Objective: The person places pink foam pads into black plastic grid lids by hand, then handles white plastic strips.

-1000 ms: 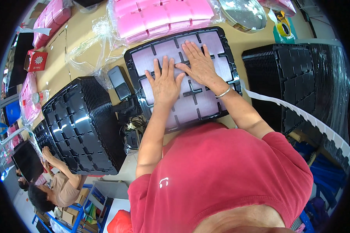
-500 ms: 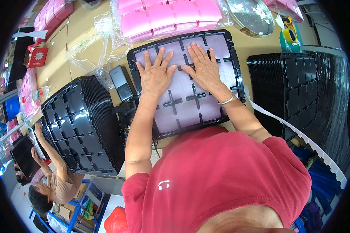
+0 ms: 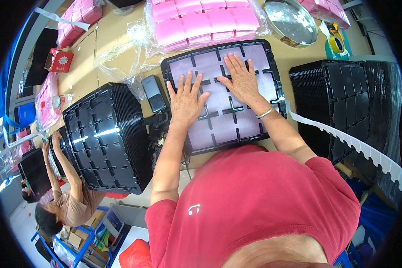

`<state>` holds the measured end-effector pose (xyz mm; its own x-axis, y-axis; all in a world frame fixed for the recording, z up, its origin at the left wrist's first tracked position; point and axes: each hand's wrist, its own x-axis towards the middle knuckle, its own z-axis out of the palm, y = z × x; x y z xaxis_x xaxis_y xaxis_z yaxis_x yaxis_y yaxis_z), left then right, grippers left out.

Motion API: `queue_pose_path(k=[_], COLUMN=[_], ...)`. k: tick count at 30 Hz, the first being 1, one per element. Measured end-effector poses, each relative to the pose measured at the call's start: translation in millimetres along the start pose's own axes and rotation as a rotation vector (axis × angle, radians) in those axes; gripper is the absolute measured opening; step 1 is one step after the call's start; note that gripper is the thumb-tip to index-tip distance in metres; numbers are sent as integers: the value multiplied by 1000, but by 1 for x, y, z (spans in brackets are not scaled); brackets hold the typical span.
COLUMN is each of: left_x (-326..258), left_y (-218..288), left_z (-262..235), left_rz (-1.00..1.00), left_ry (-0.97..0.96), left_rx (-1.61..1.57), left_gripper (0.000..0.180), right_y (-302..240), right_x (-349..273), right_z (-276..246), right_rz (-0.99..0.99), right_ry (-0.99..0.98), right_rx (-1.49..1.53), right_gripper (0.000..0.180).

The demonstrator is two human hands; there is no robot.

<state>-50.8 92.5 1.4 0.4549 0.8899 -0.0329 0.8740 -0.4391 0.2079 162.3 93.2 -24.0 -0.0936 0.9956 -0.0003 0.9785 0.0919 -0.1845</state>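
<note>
Black tray (image 3: 272,67) with pale pink pads (image 3: 219,120); red shirt (image 3: 254,205).

Tan worktable (image 3: 120,42) — crowded top.
Black compartment tray (image 3: 228,96) with pale pink inserts at centre; stacks of black trays (image 3: 107,134) left and right (image 3: 339,102); dark phone (image 3: 153,93); bagged pink pads (image 3: 205,20); round metal tin (image 3: 290,20); red box (image 3: 60,60) — far left.

the left hand (image 3: 186,99) has slid down the black compartmented plastic tray (image 3: 224,94) with pale pink pads. the right hand (image 3: 241,79) seems barely shifted, though the head camera itself moved.
</note>
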Motion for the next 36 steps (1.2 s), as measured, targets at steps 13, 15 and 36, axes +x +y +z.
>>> queue_pose_path(k=[13,15,36], left_x=[34,36,30], left_y=[-31,-27,-29], left_z=[13,11,21], left_rz=[-153,-180,-395], left_ry=[32,34,95], left_rx=[263,275,295], left_gripper=[74,73,55], right_y=[-1,-1,31], right_x=[-1,2,-15], right_z=[4,4,-11], right_rz=[-8,-9,128], right_ry=[36,55,317], right_rx=[5,30,97], right_gripper=[74,74,69])
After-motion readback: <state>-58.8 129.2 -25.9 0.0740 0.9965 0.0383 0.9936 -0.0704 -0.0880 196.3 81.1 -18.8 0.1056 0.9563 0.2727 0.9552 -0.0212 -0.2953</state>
